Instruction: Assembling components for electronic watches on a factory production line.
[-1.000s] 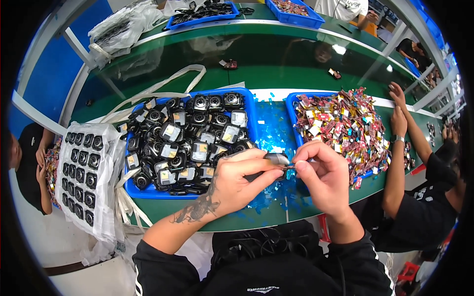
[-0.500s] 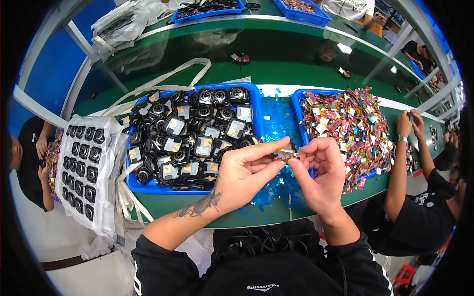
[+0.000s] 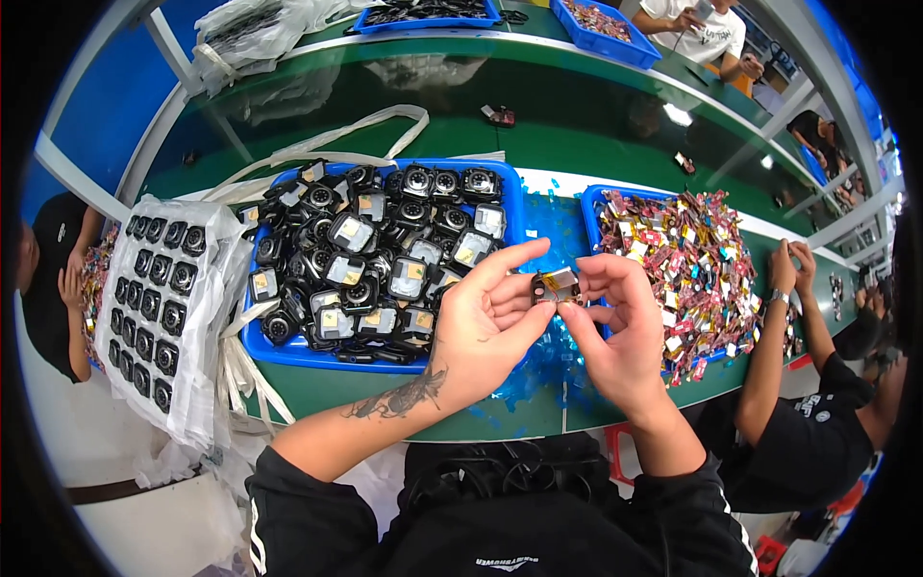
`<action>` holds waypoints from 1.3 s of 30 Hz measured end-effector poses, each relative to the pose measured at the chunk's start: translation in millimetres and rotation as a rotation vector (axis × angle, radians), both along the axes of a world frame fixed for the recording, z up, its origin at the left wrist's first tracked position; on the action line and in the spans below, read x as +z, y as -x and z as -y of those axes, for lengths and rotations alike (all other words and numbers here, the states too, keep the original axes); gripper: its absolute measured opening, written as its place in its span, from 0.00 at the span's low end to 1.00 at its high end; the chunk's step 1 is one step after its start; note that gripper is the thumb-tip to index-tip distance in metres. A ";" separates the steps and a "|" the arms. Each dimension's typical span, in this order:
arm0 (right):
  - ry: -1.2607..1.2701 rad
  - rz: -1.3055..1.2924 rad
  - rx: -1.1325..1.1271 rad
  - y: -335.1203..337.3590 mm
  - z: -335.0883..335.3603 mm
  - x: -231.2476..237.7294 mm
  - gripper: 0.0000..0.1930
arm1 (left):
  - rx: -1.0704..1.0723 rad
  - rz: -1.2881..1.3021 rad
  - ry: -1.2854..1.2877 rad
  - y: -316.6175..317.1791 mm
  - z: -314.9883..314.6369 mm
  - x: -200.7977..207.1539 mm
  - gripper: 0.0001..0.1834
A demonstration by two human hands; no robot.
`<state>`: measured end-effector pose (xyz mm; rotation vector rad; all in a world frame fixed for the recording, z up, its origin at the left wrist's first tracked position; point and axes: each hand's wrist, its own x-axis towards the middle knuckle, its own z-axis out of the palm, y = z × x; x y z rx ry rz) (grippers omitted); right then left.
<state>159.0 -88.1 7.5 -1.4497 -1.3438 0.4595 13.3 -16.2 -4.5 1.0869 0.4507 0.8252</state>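
Small dark housing [image 3: 551,291], silvery piece [image 3: 559,279] showing, held aloft between blue tray of watch-like cases [image 3: 515,197] and blue tray of reddish circuit pieces [image 3: 589,212]. Grasped by thumb and curled fingers of left hand [image 3: 492,313]; pinched at near edge by right hand [image 3: 620,322]. Apparent step: close fingertip work on housing. Next move, by judgement: demanding steady left support, fine right-thumb pressure.

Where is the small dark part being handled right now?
In the head view, the small dark part is right of centre, held between the left hand and right hand, left of the blue tray of red boards.
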 end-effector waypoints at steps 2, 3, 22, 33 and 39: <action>0.041 -0.199 0.069 -1.7 -0.3 3.3 0.22 | 0.001 0.053 0.019 0.2 -0.3 -1.4 0.20; 0.042 -0.185 0.077 -1.9 -0.9 5.4 0.22 | 0.009 0.067 0.018 0.2 -0.8 -1.8 0.20; 0.284 -0.065 0.168 -7.1 -27.1 31.9 0.23 | 0.029 0.065 0.023 3.0 -9.7 1.3 0.22; -0.097 0.478 0.306 -9.2 -51.8 70.4 0.21 | -0.009 0.171 0.054 16.9 -28.9 18.6 0.23; 0.213 -0.061 0.324 -16.4 -49.3 68.8 0.17 | -0.005 0.144 0.074 16.2 -26.5 22.1 0.20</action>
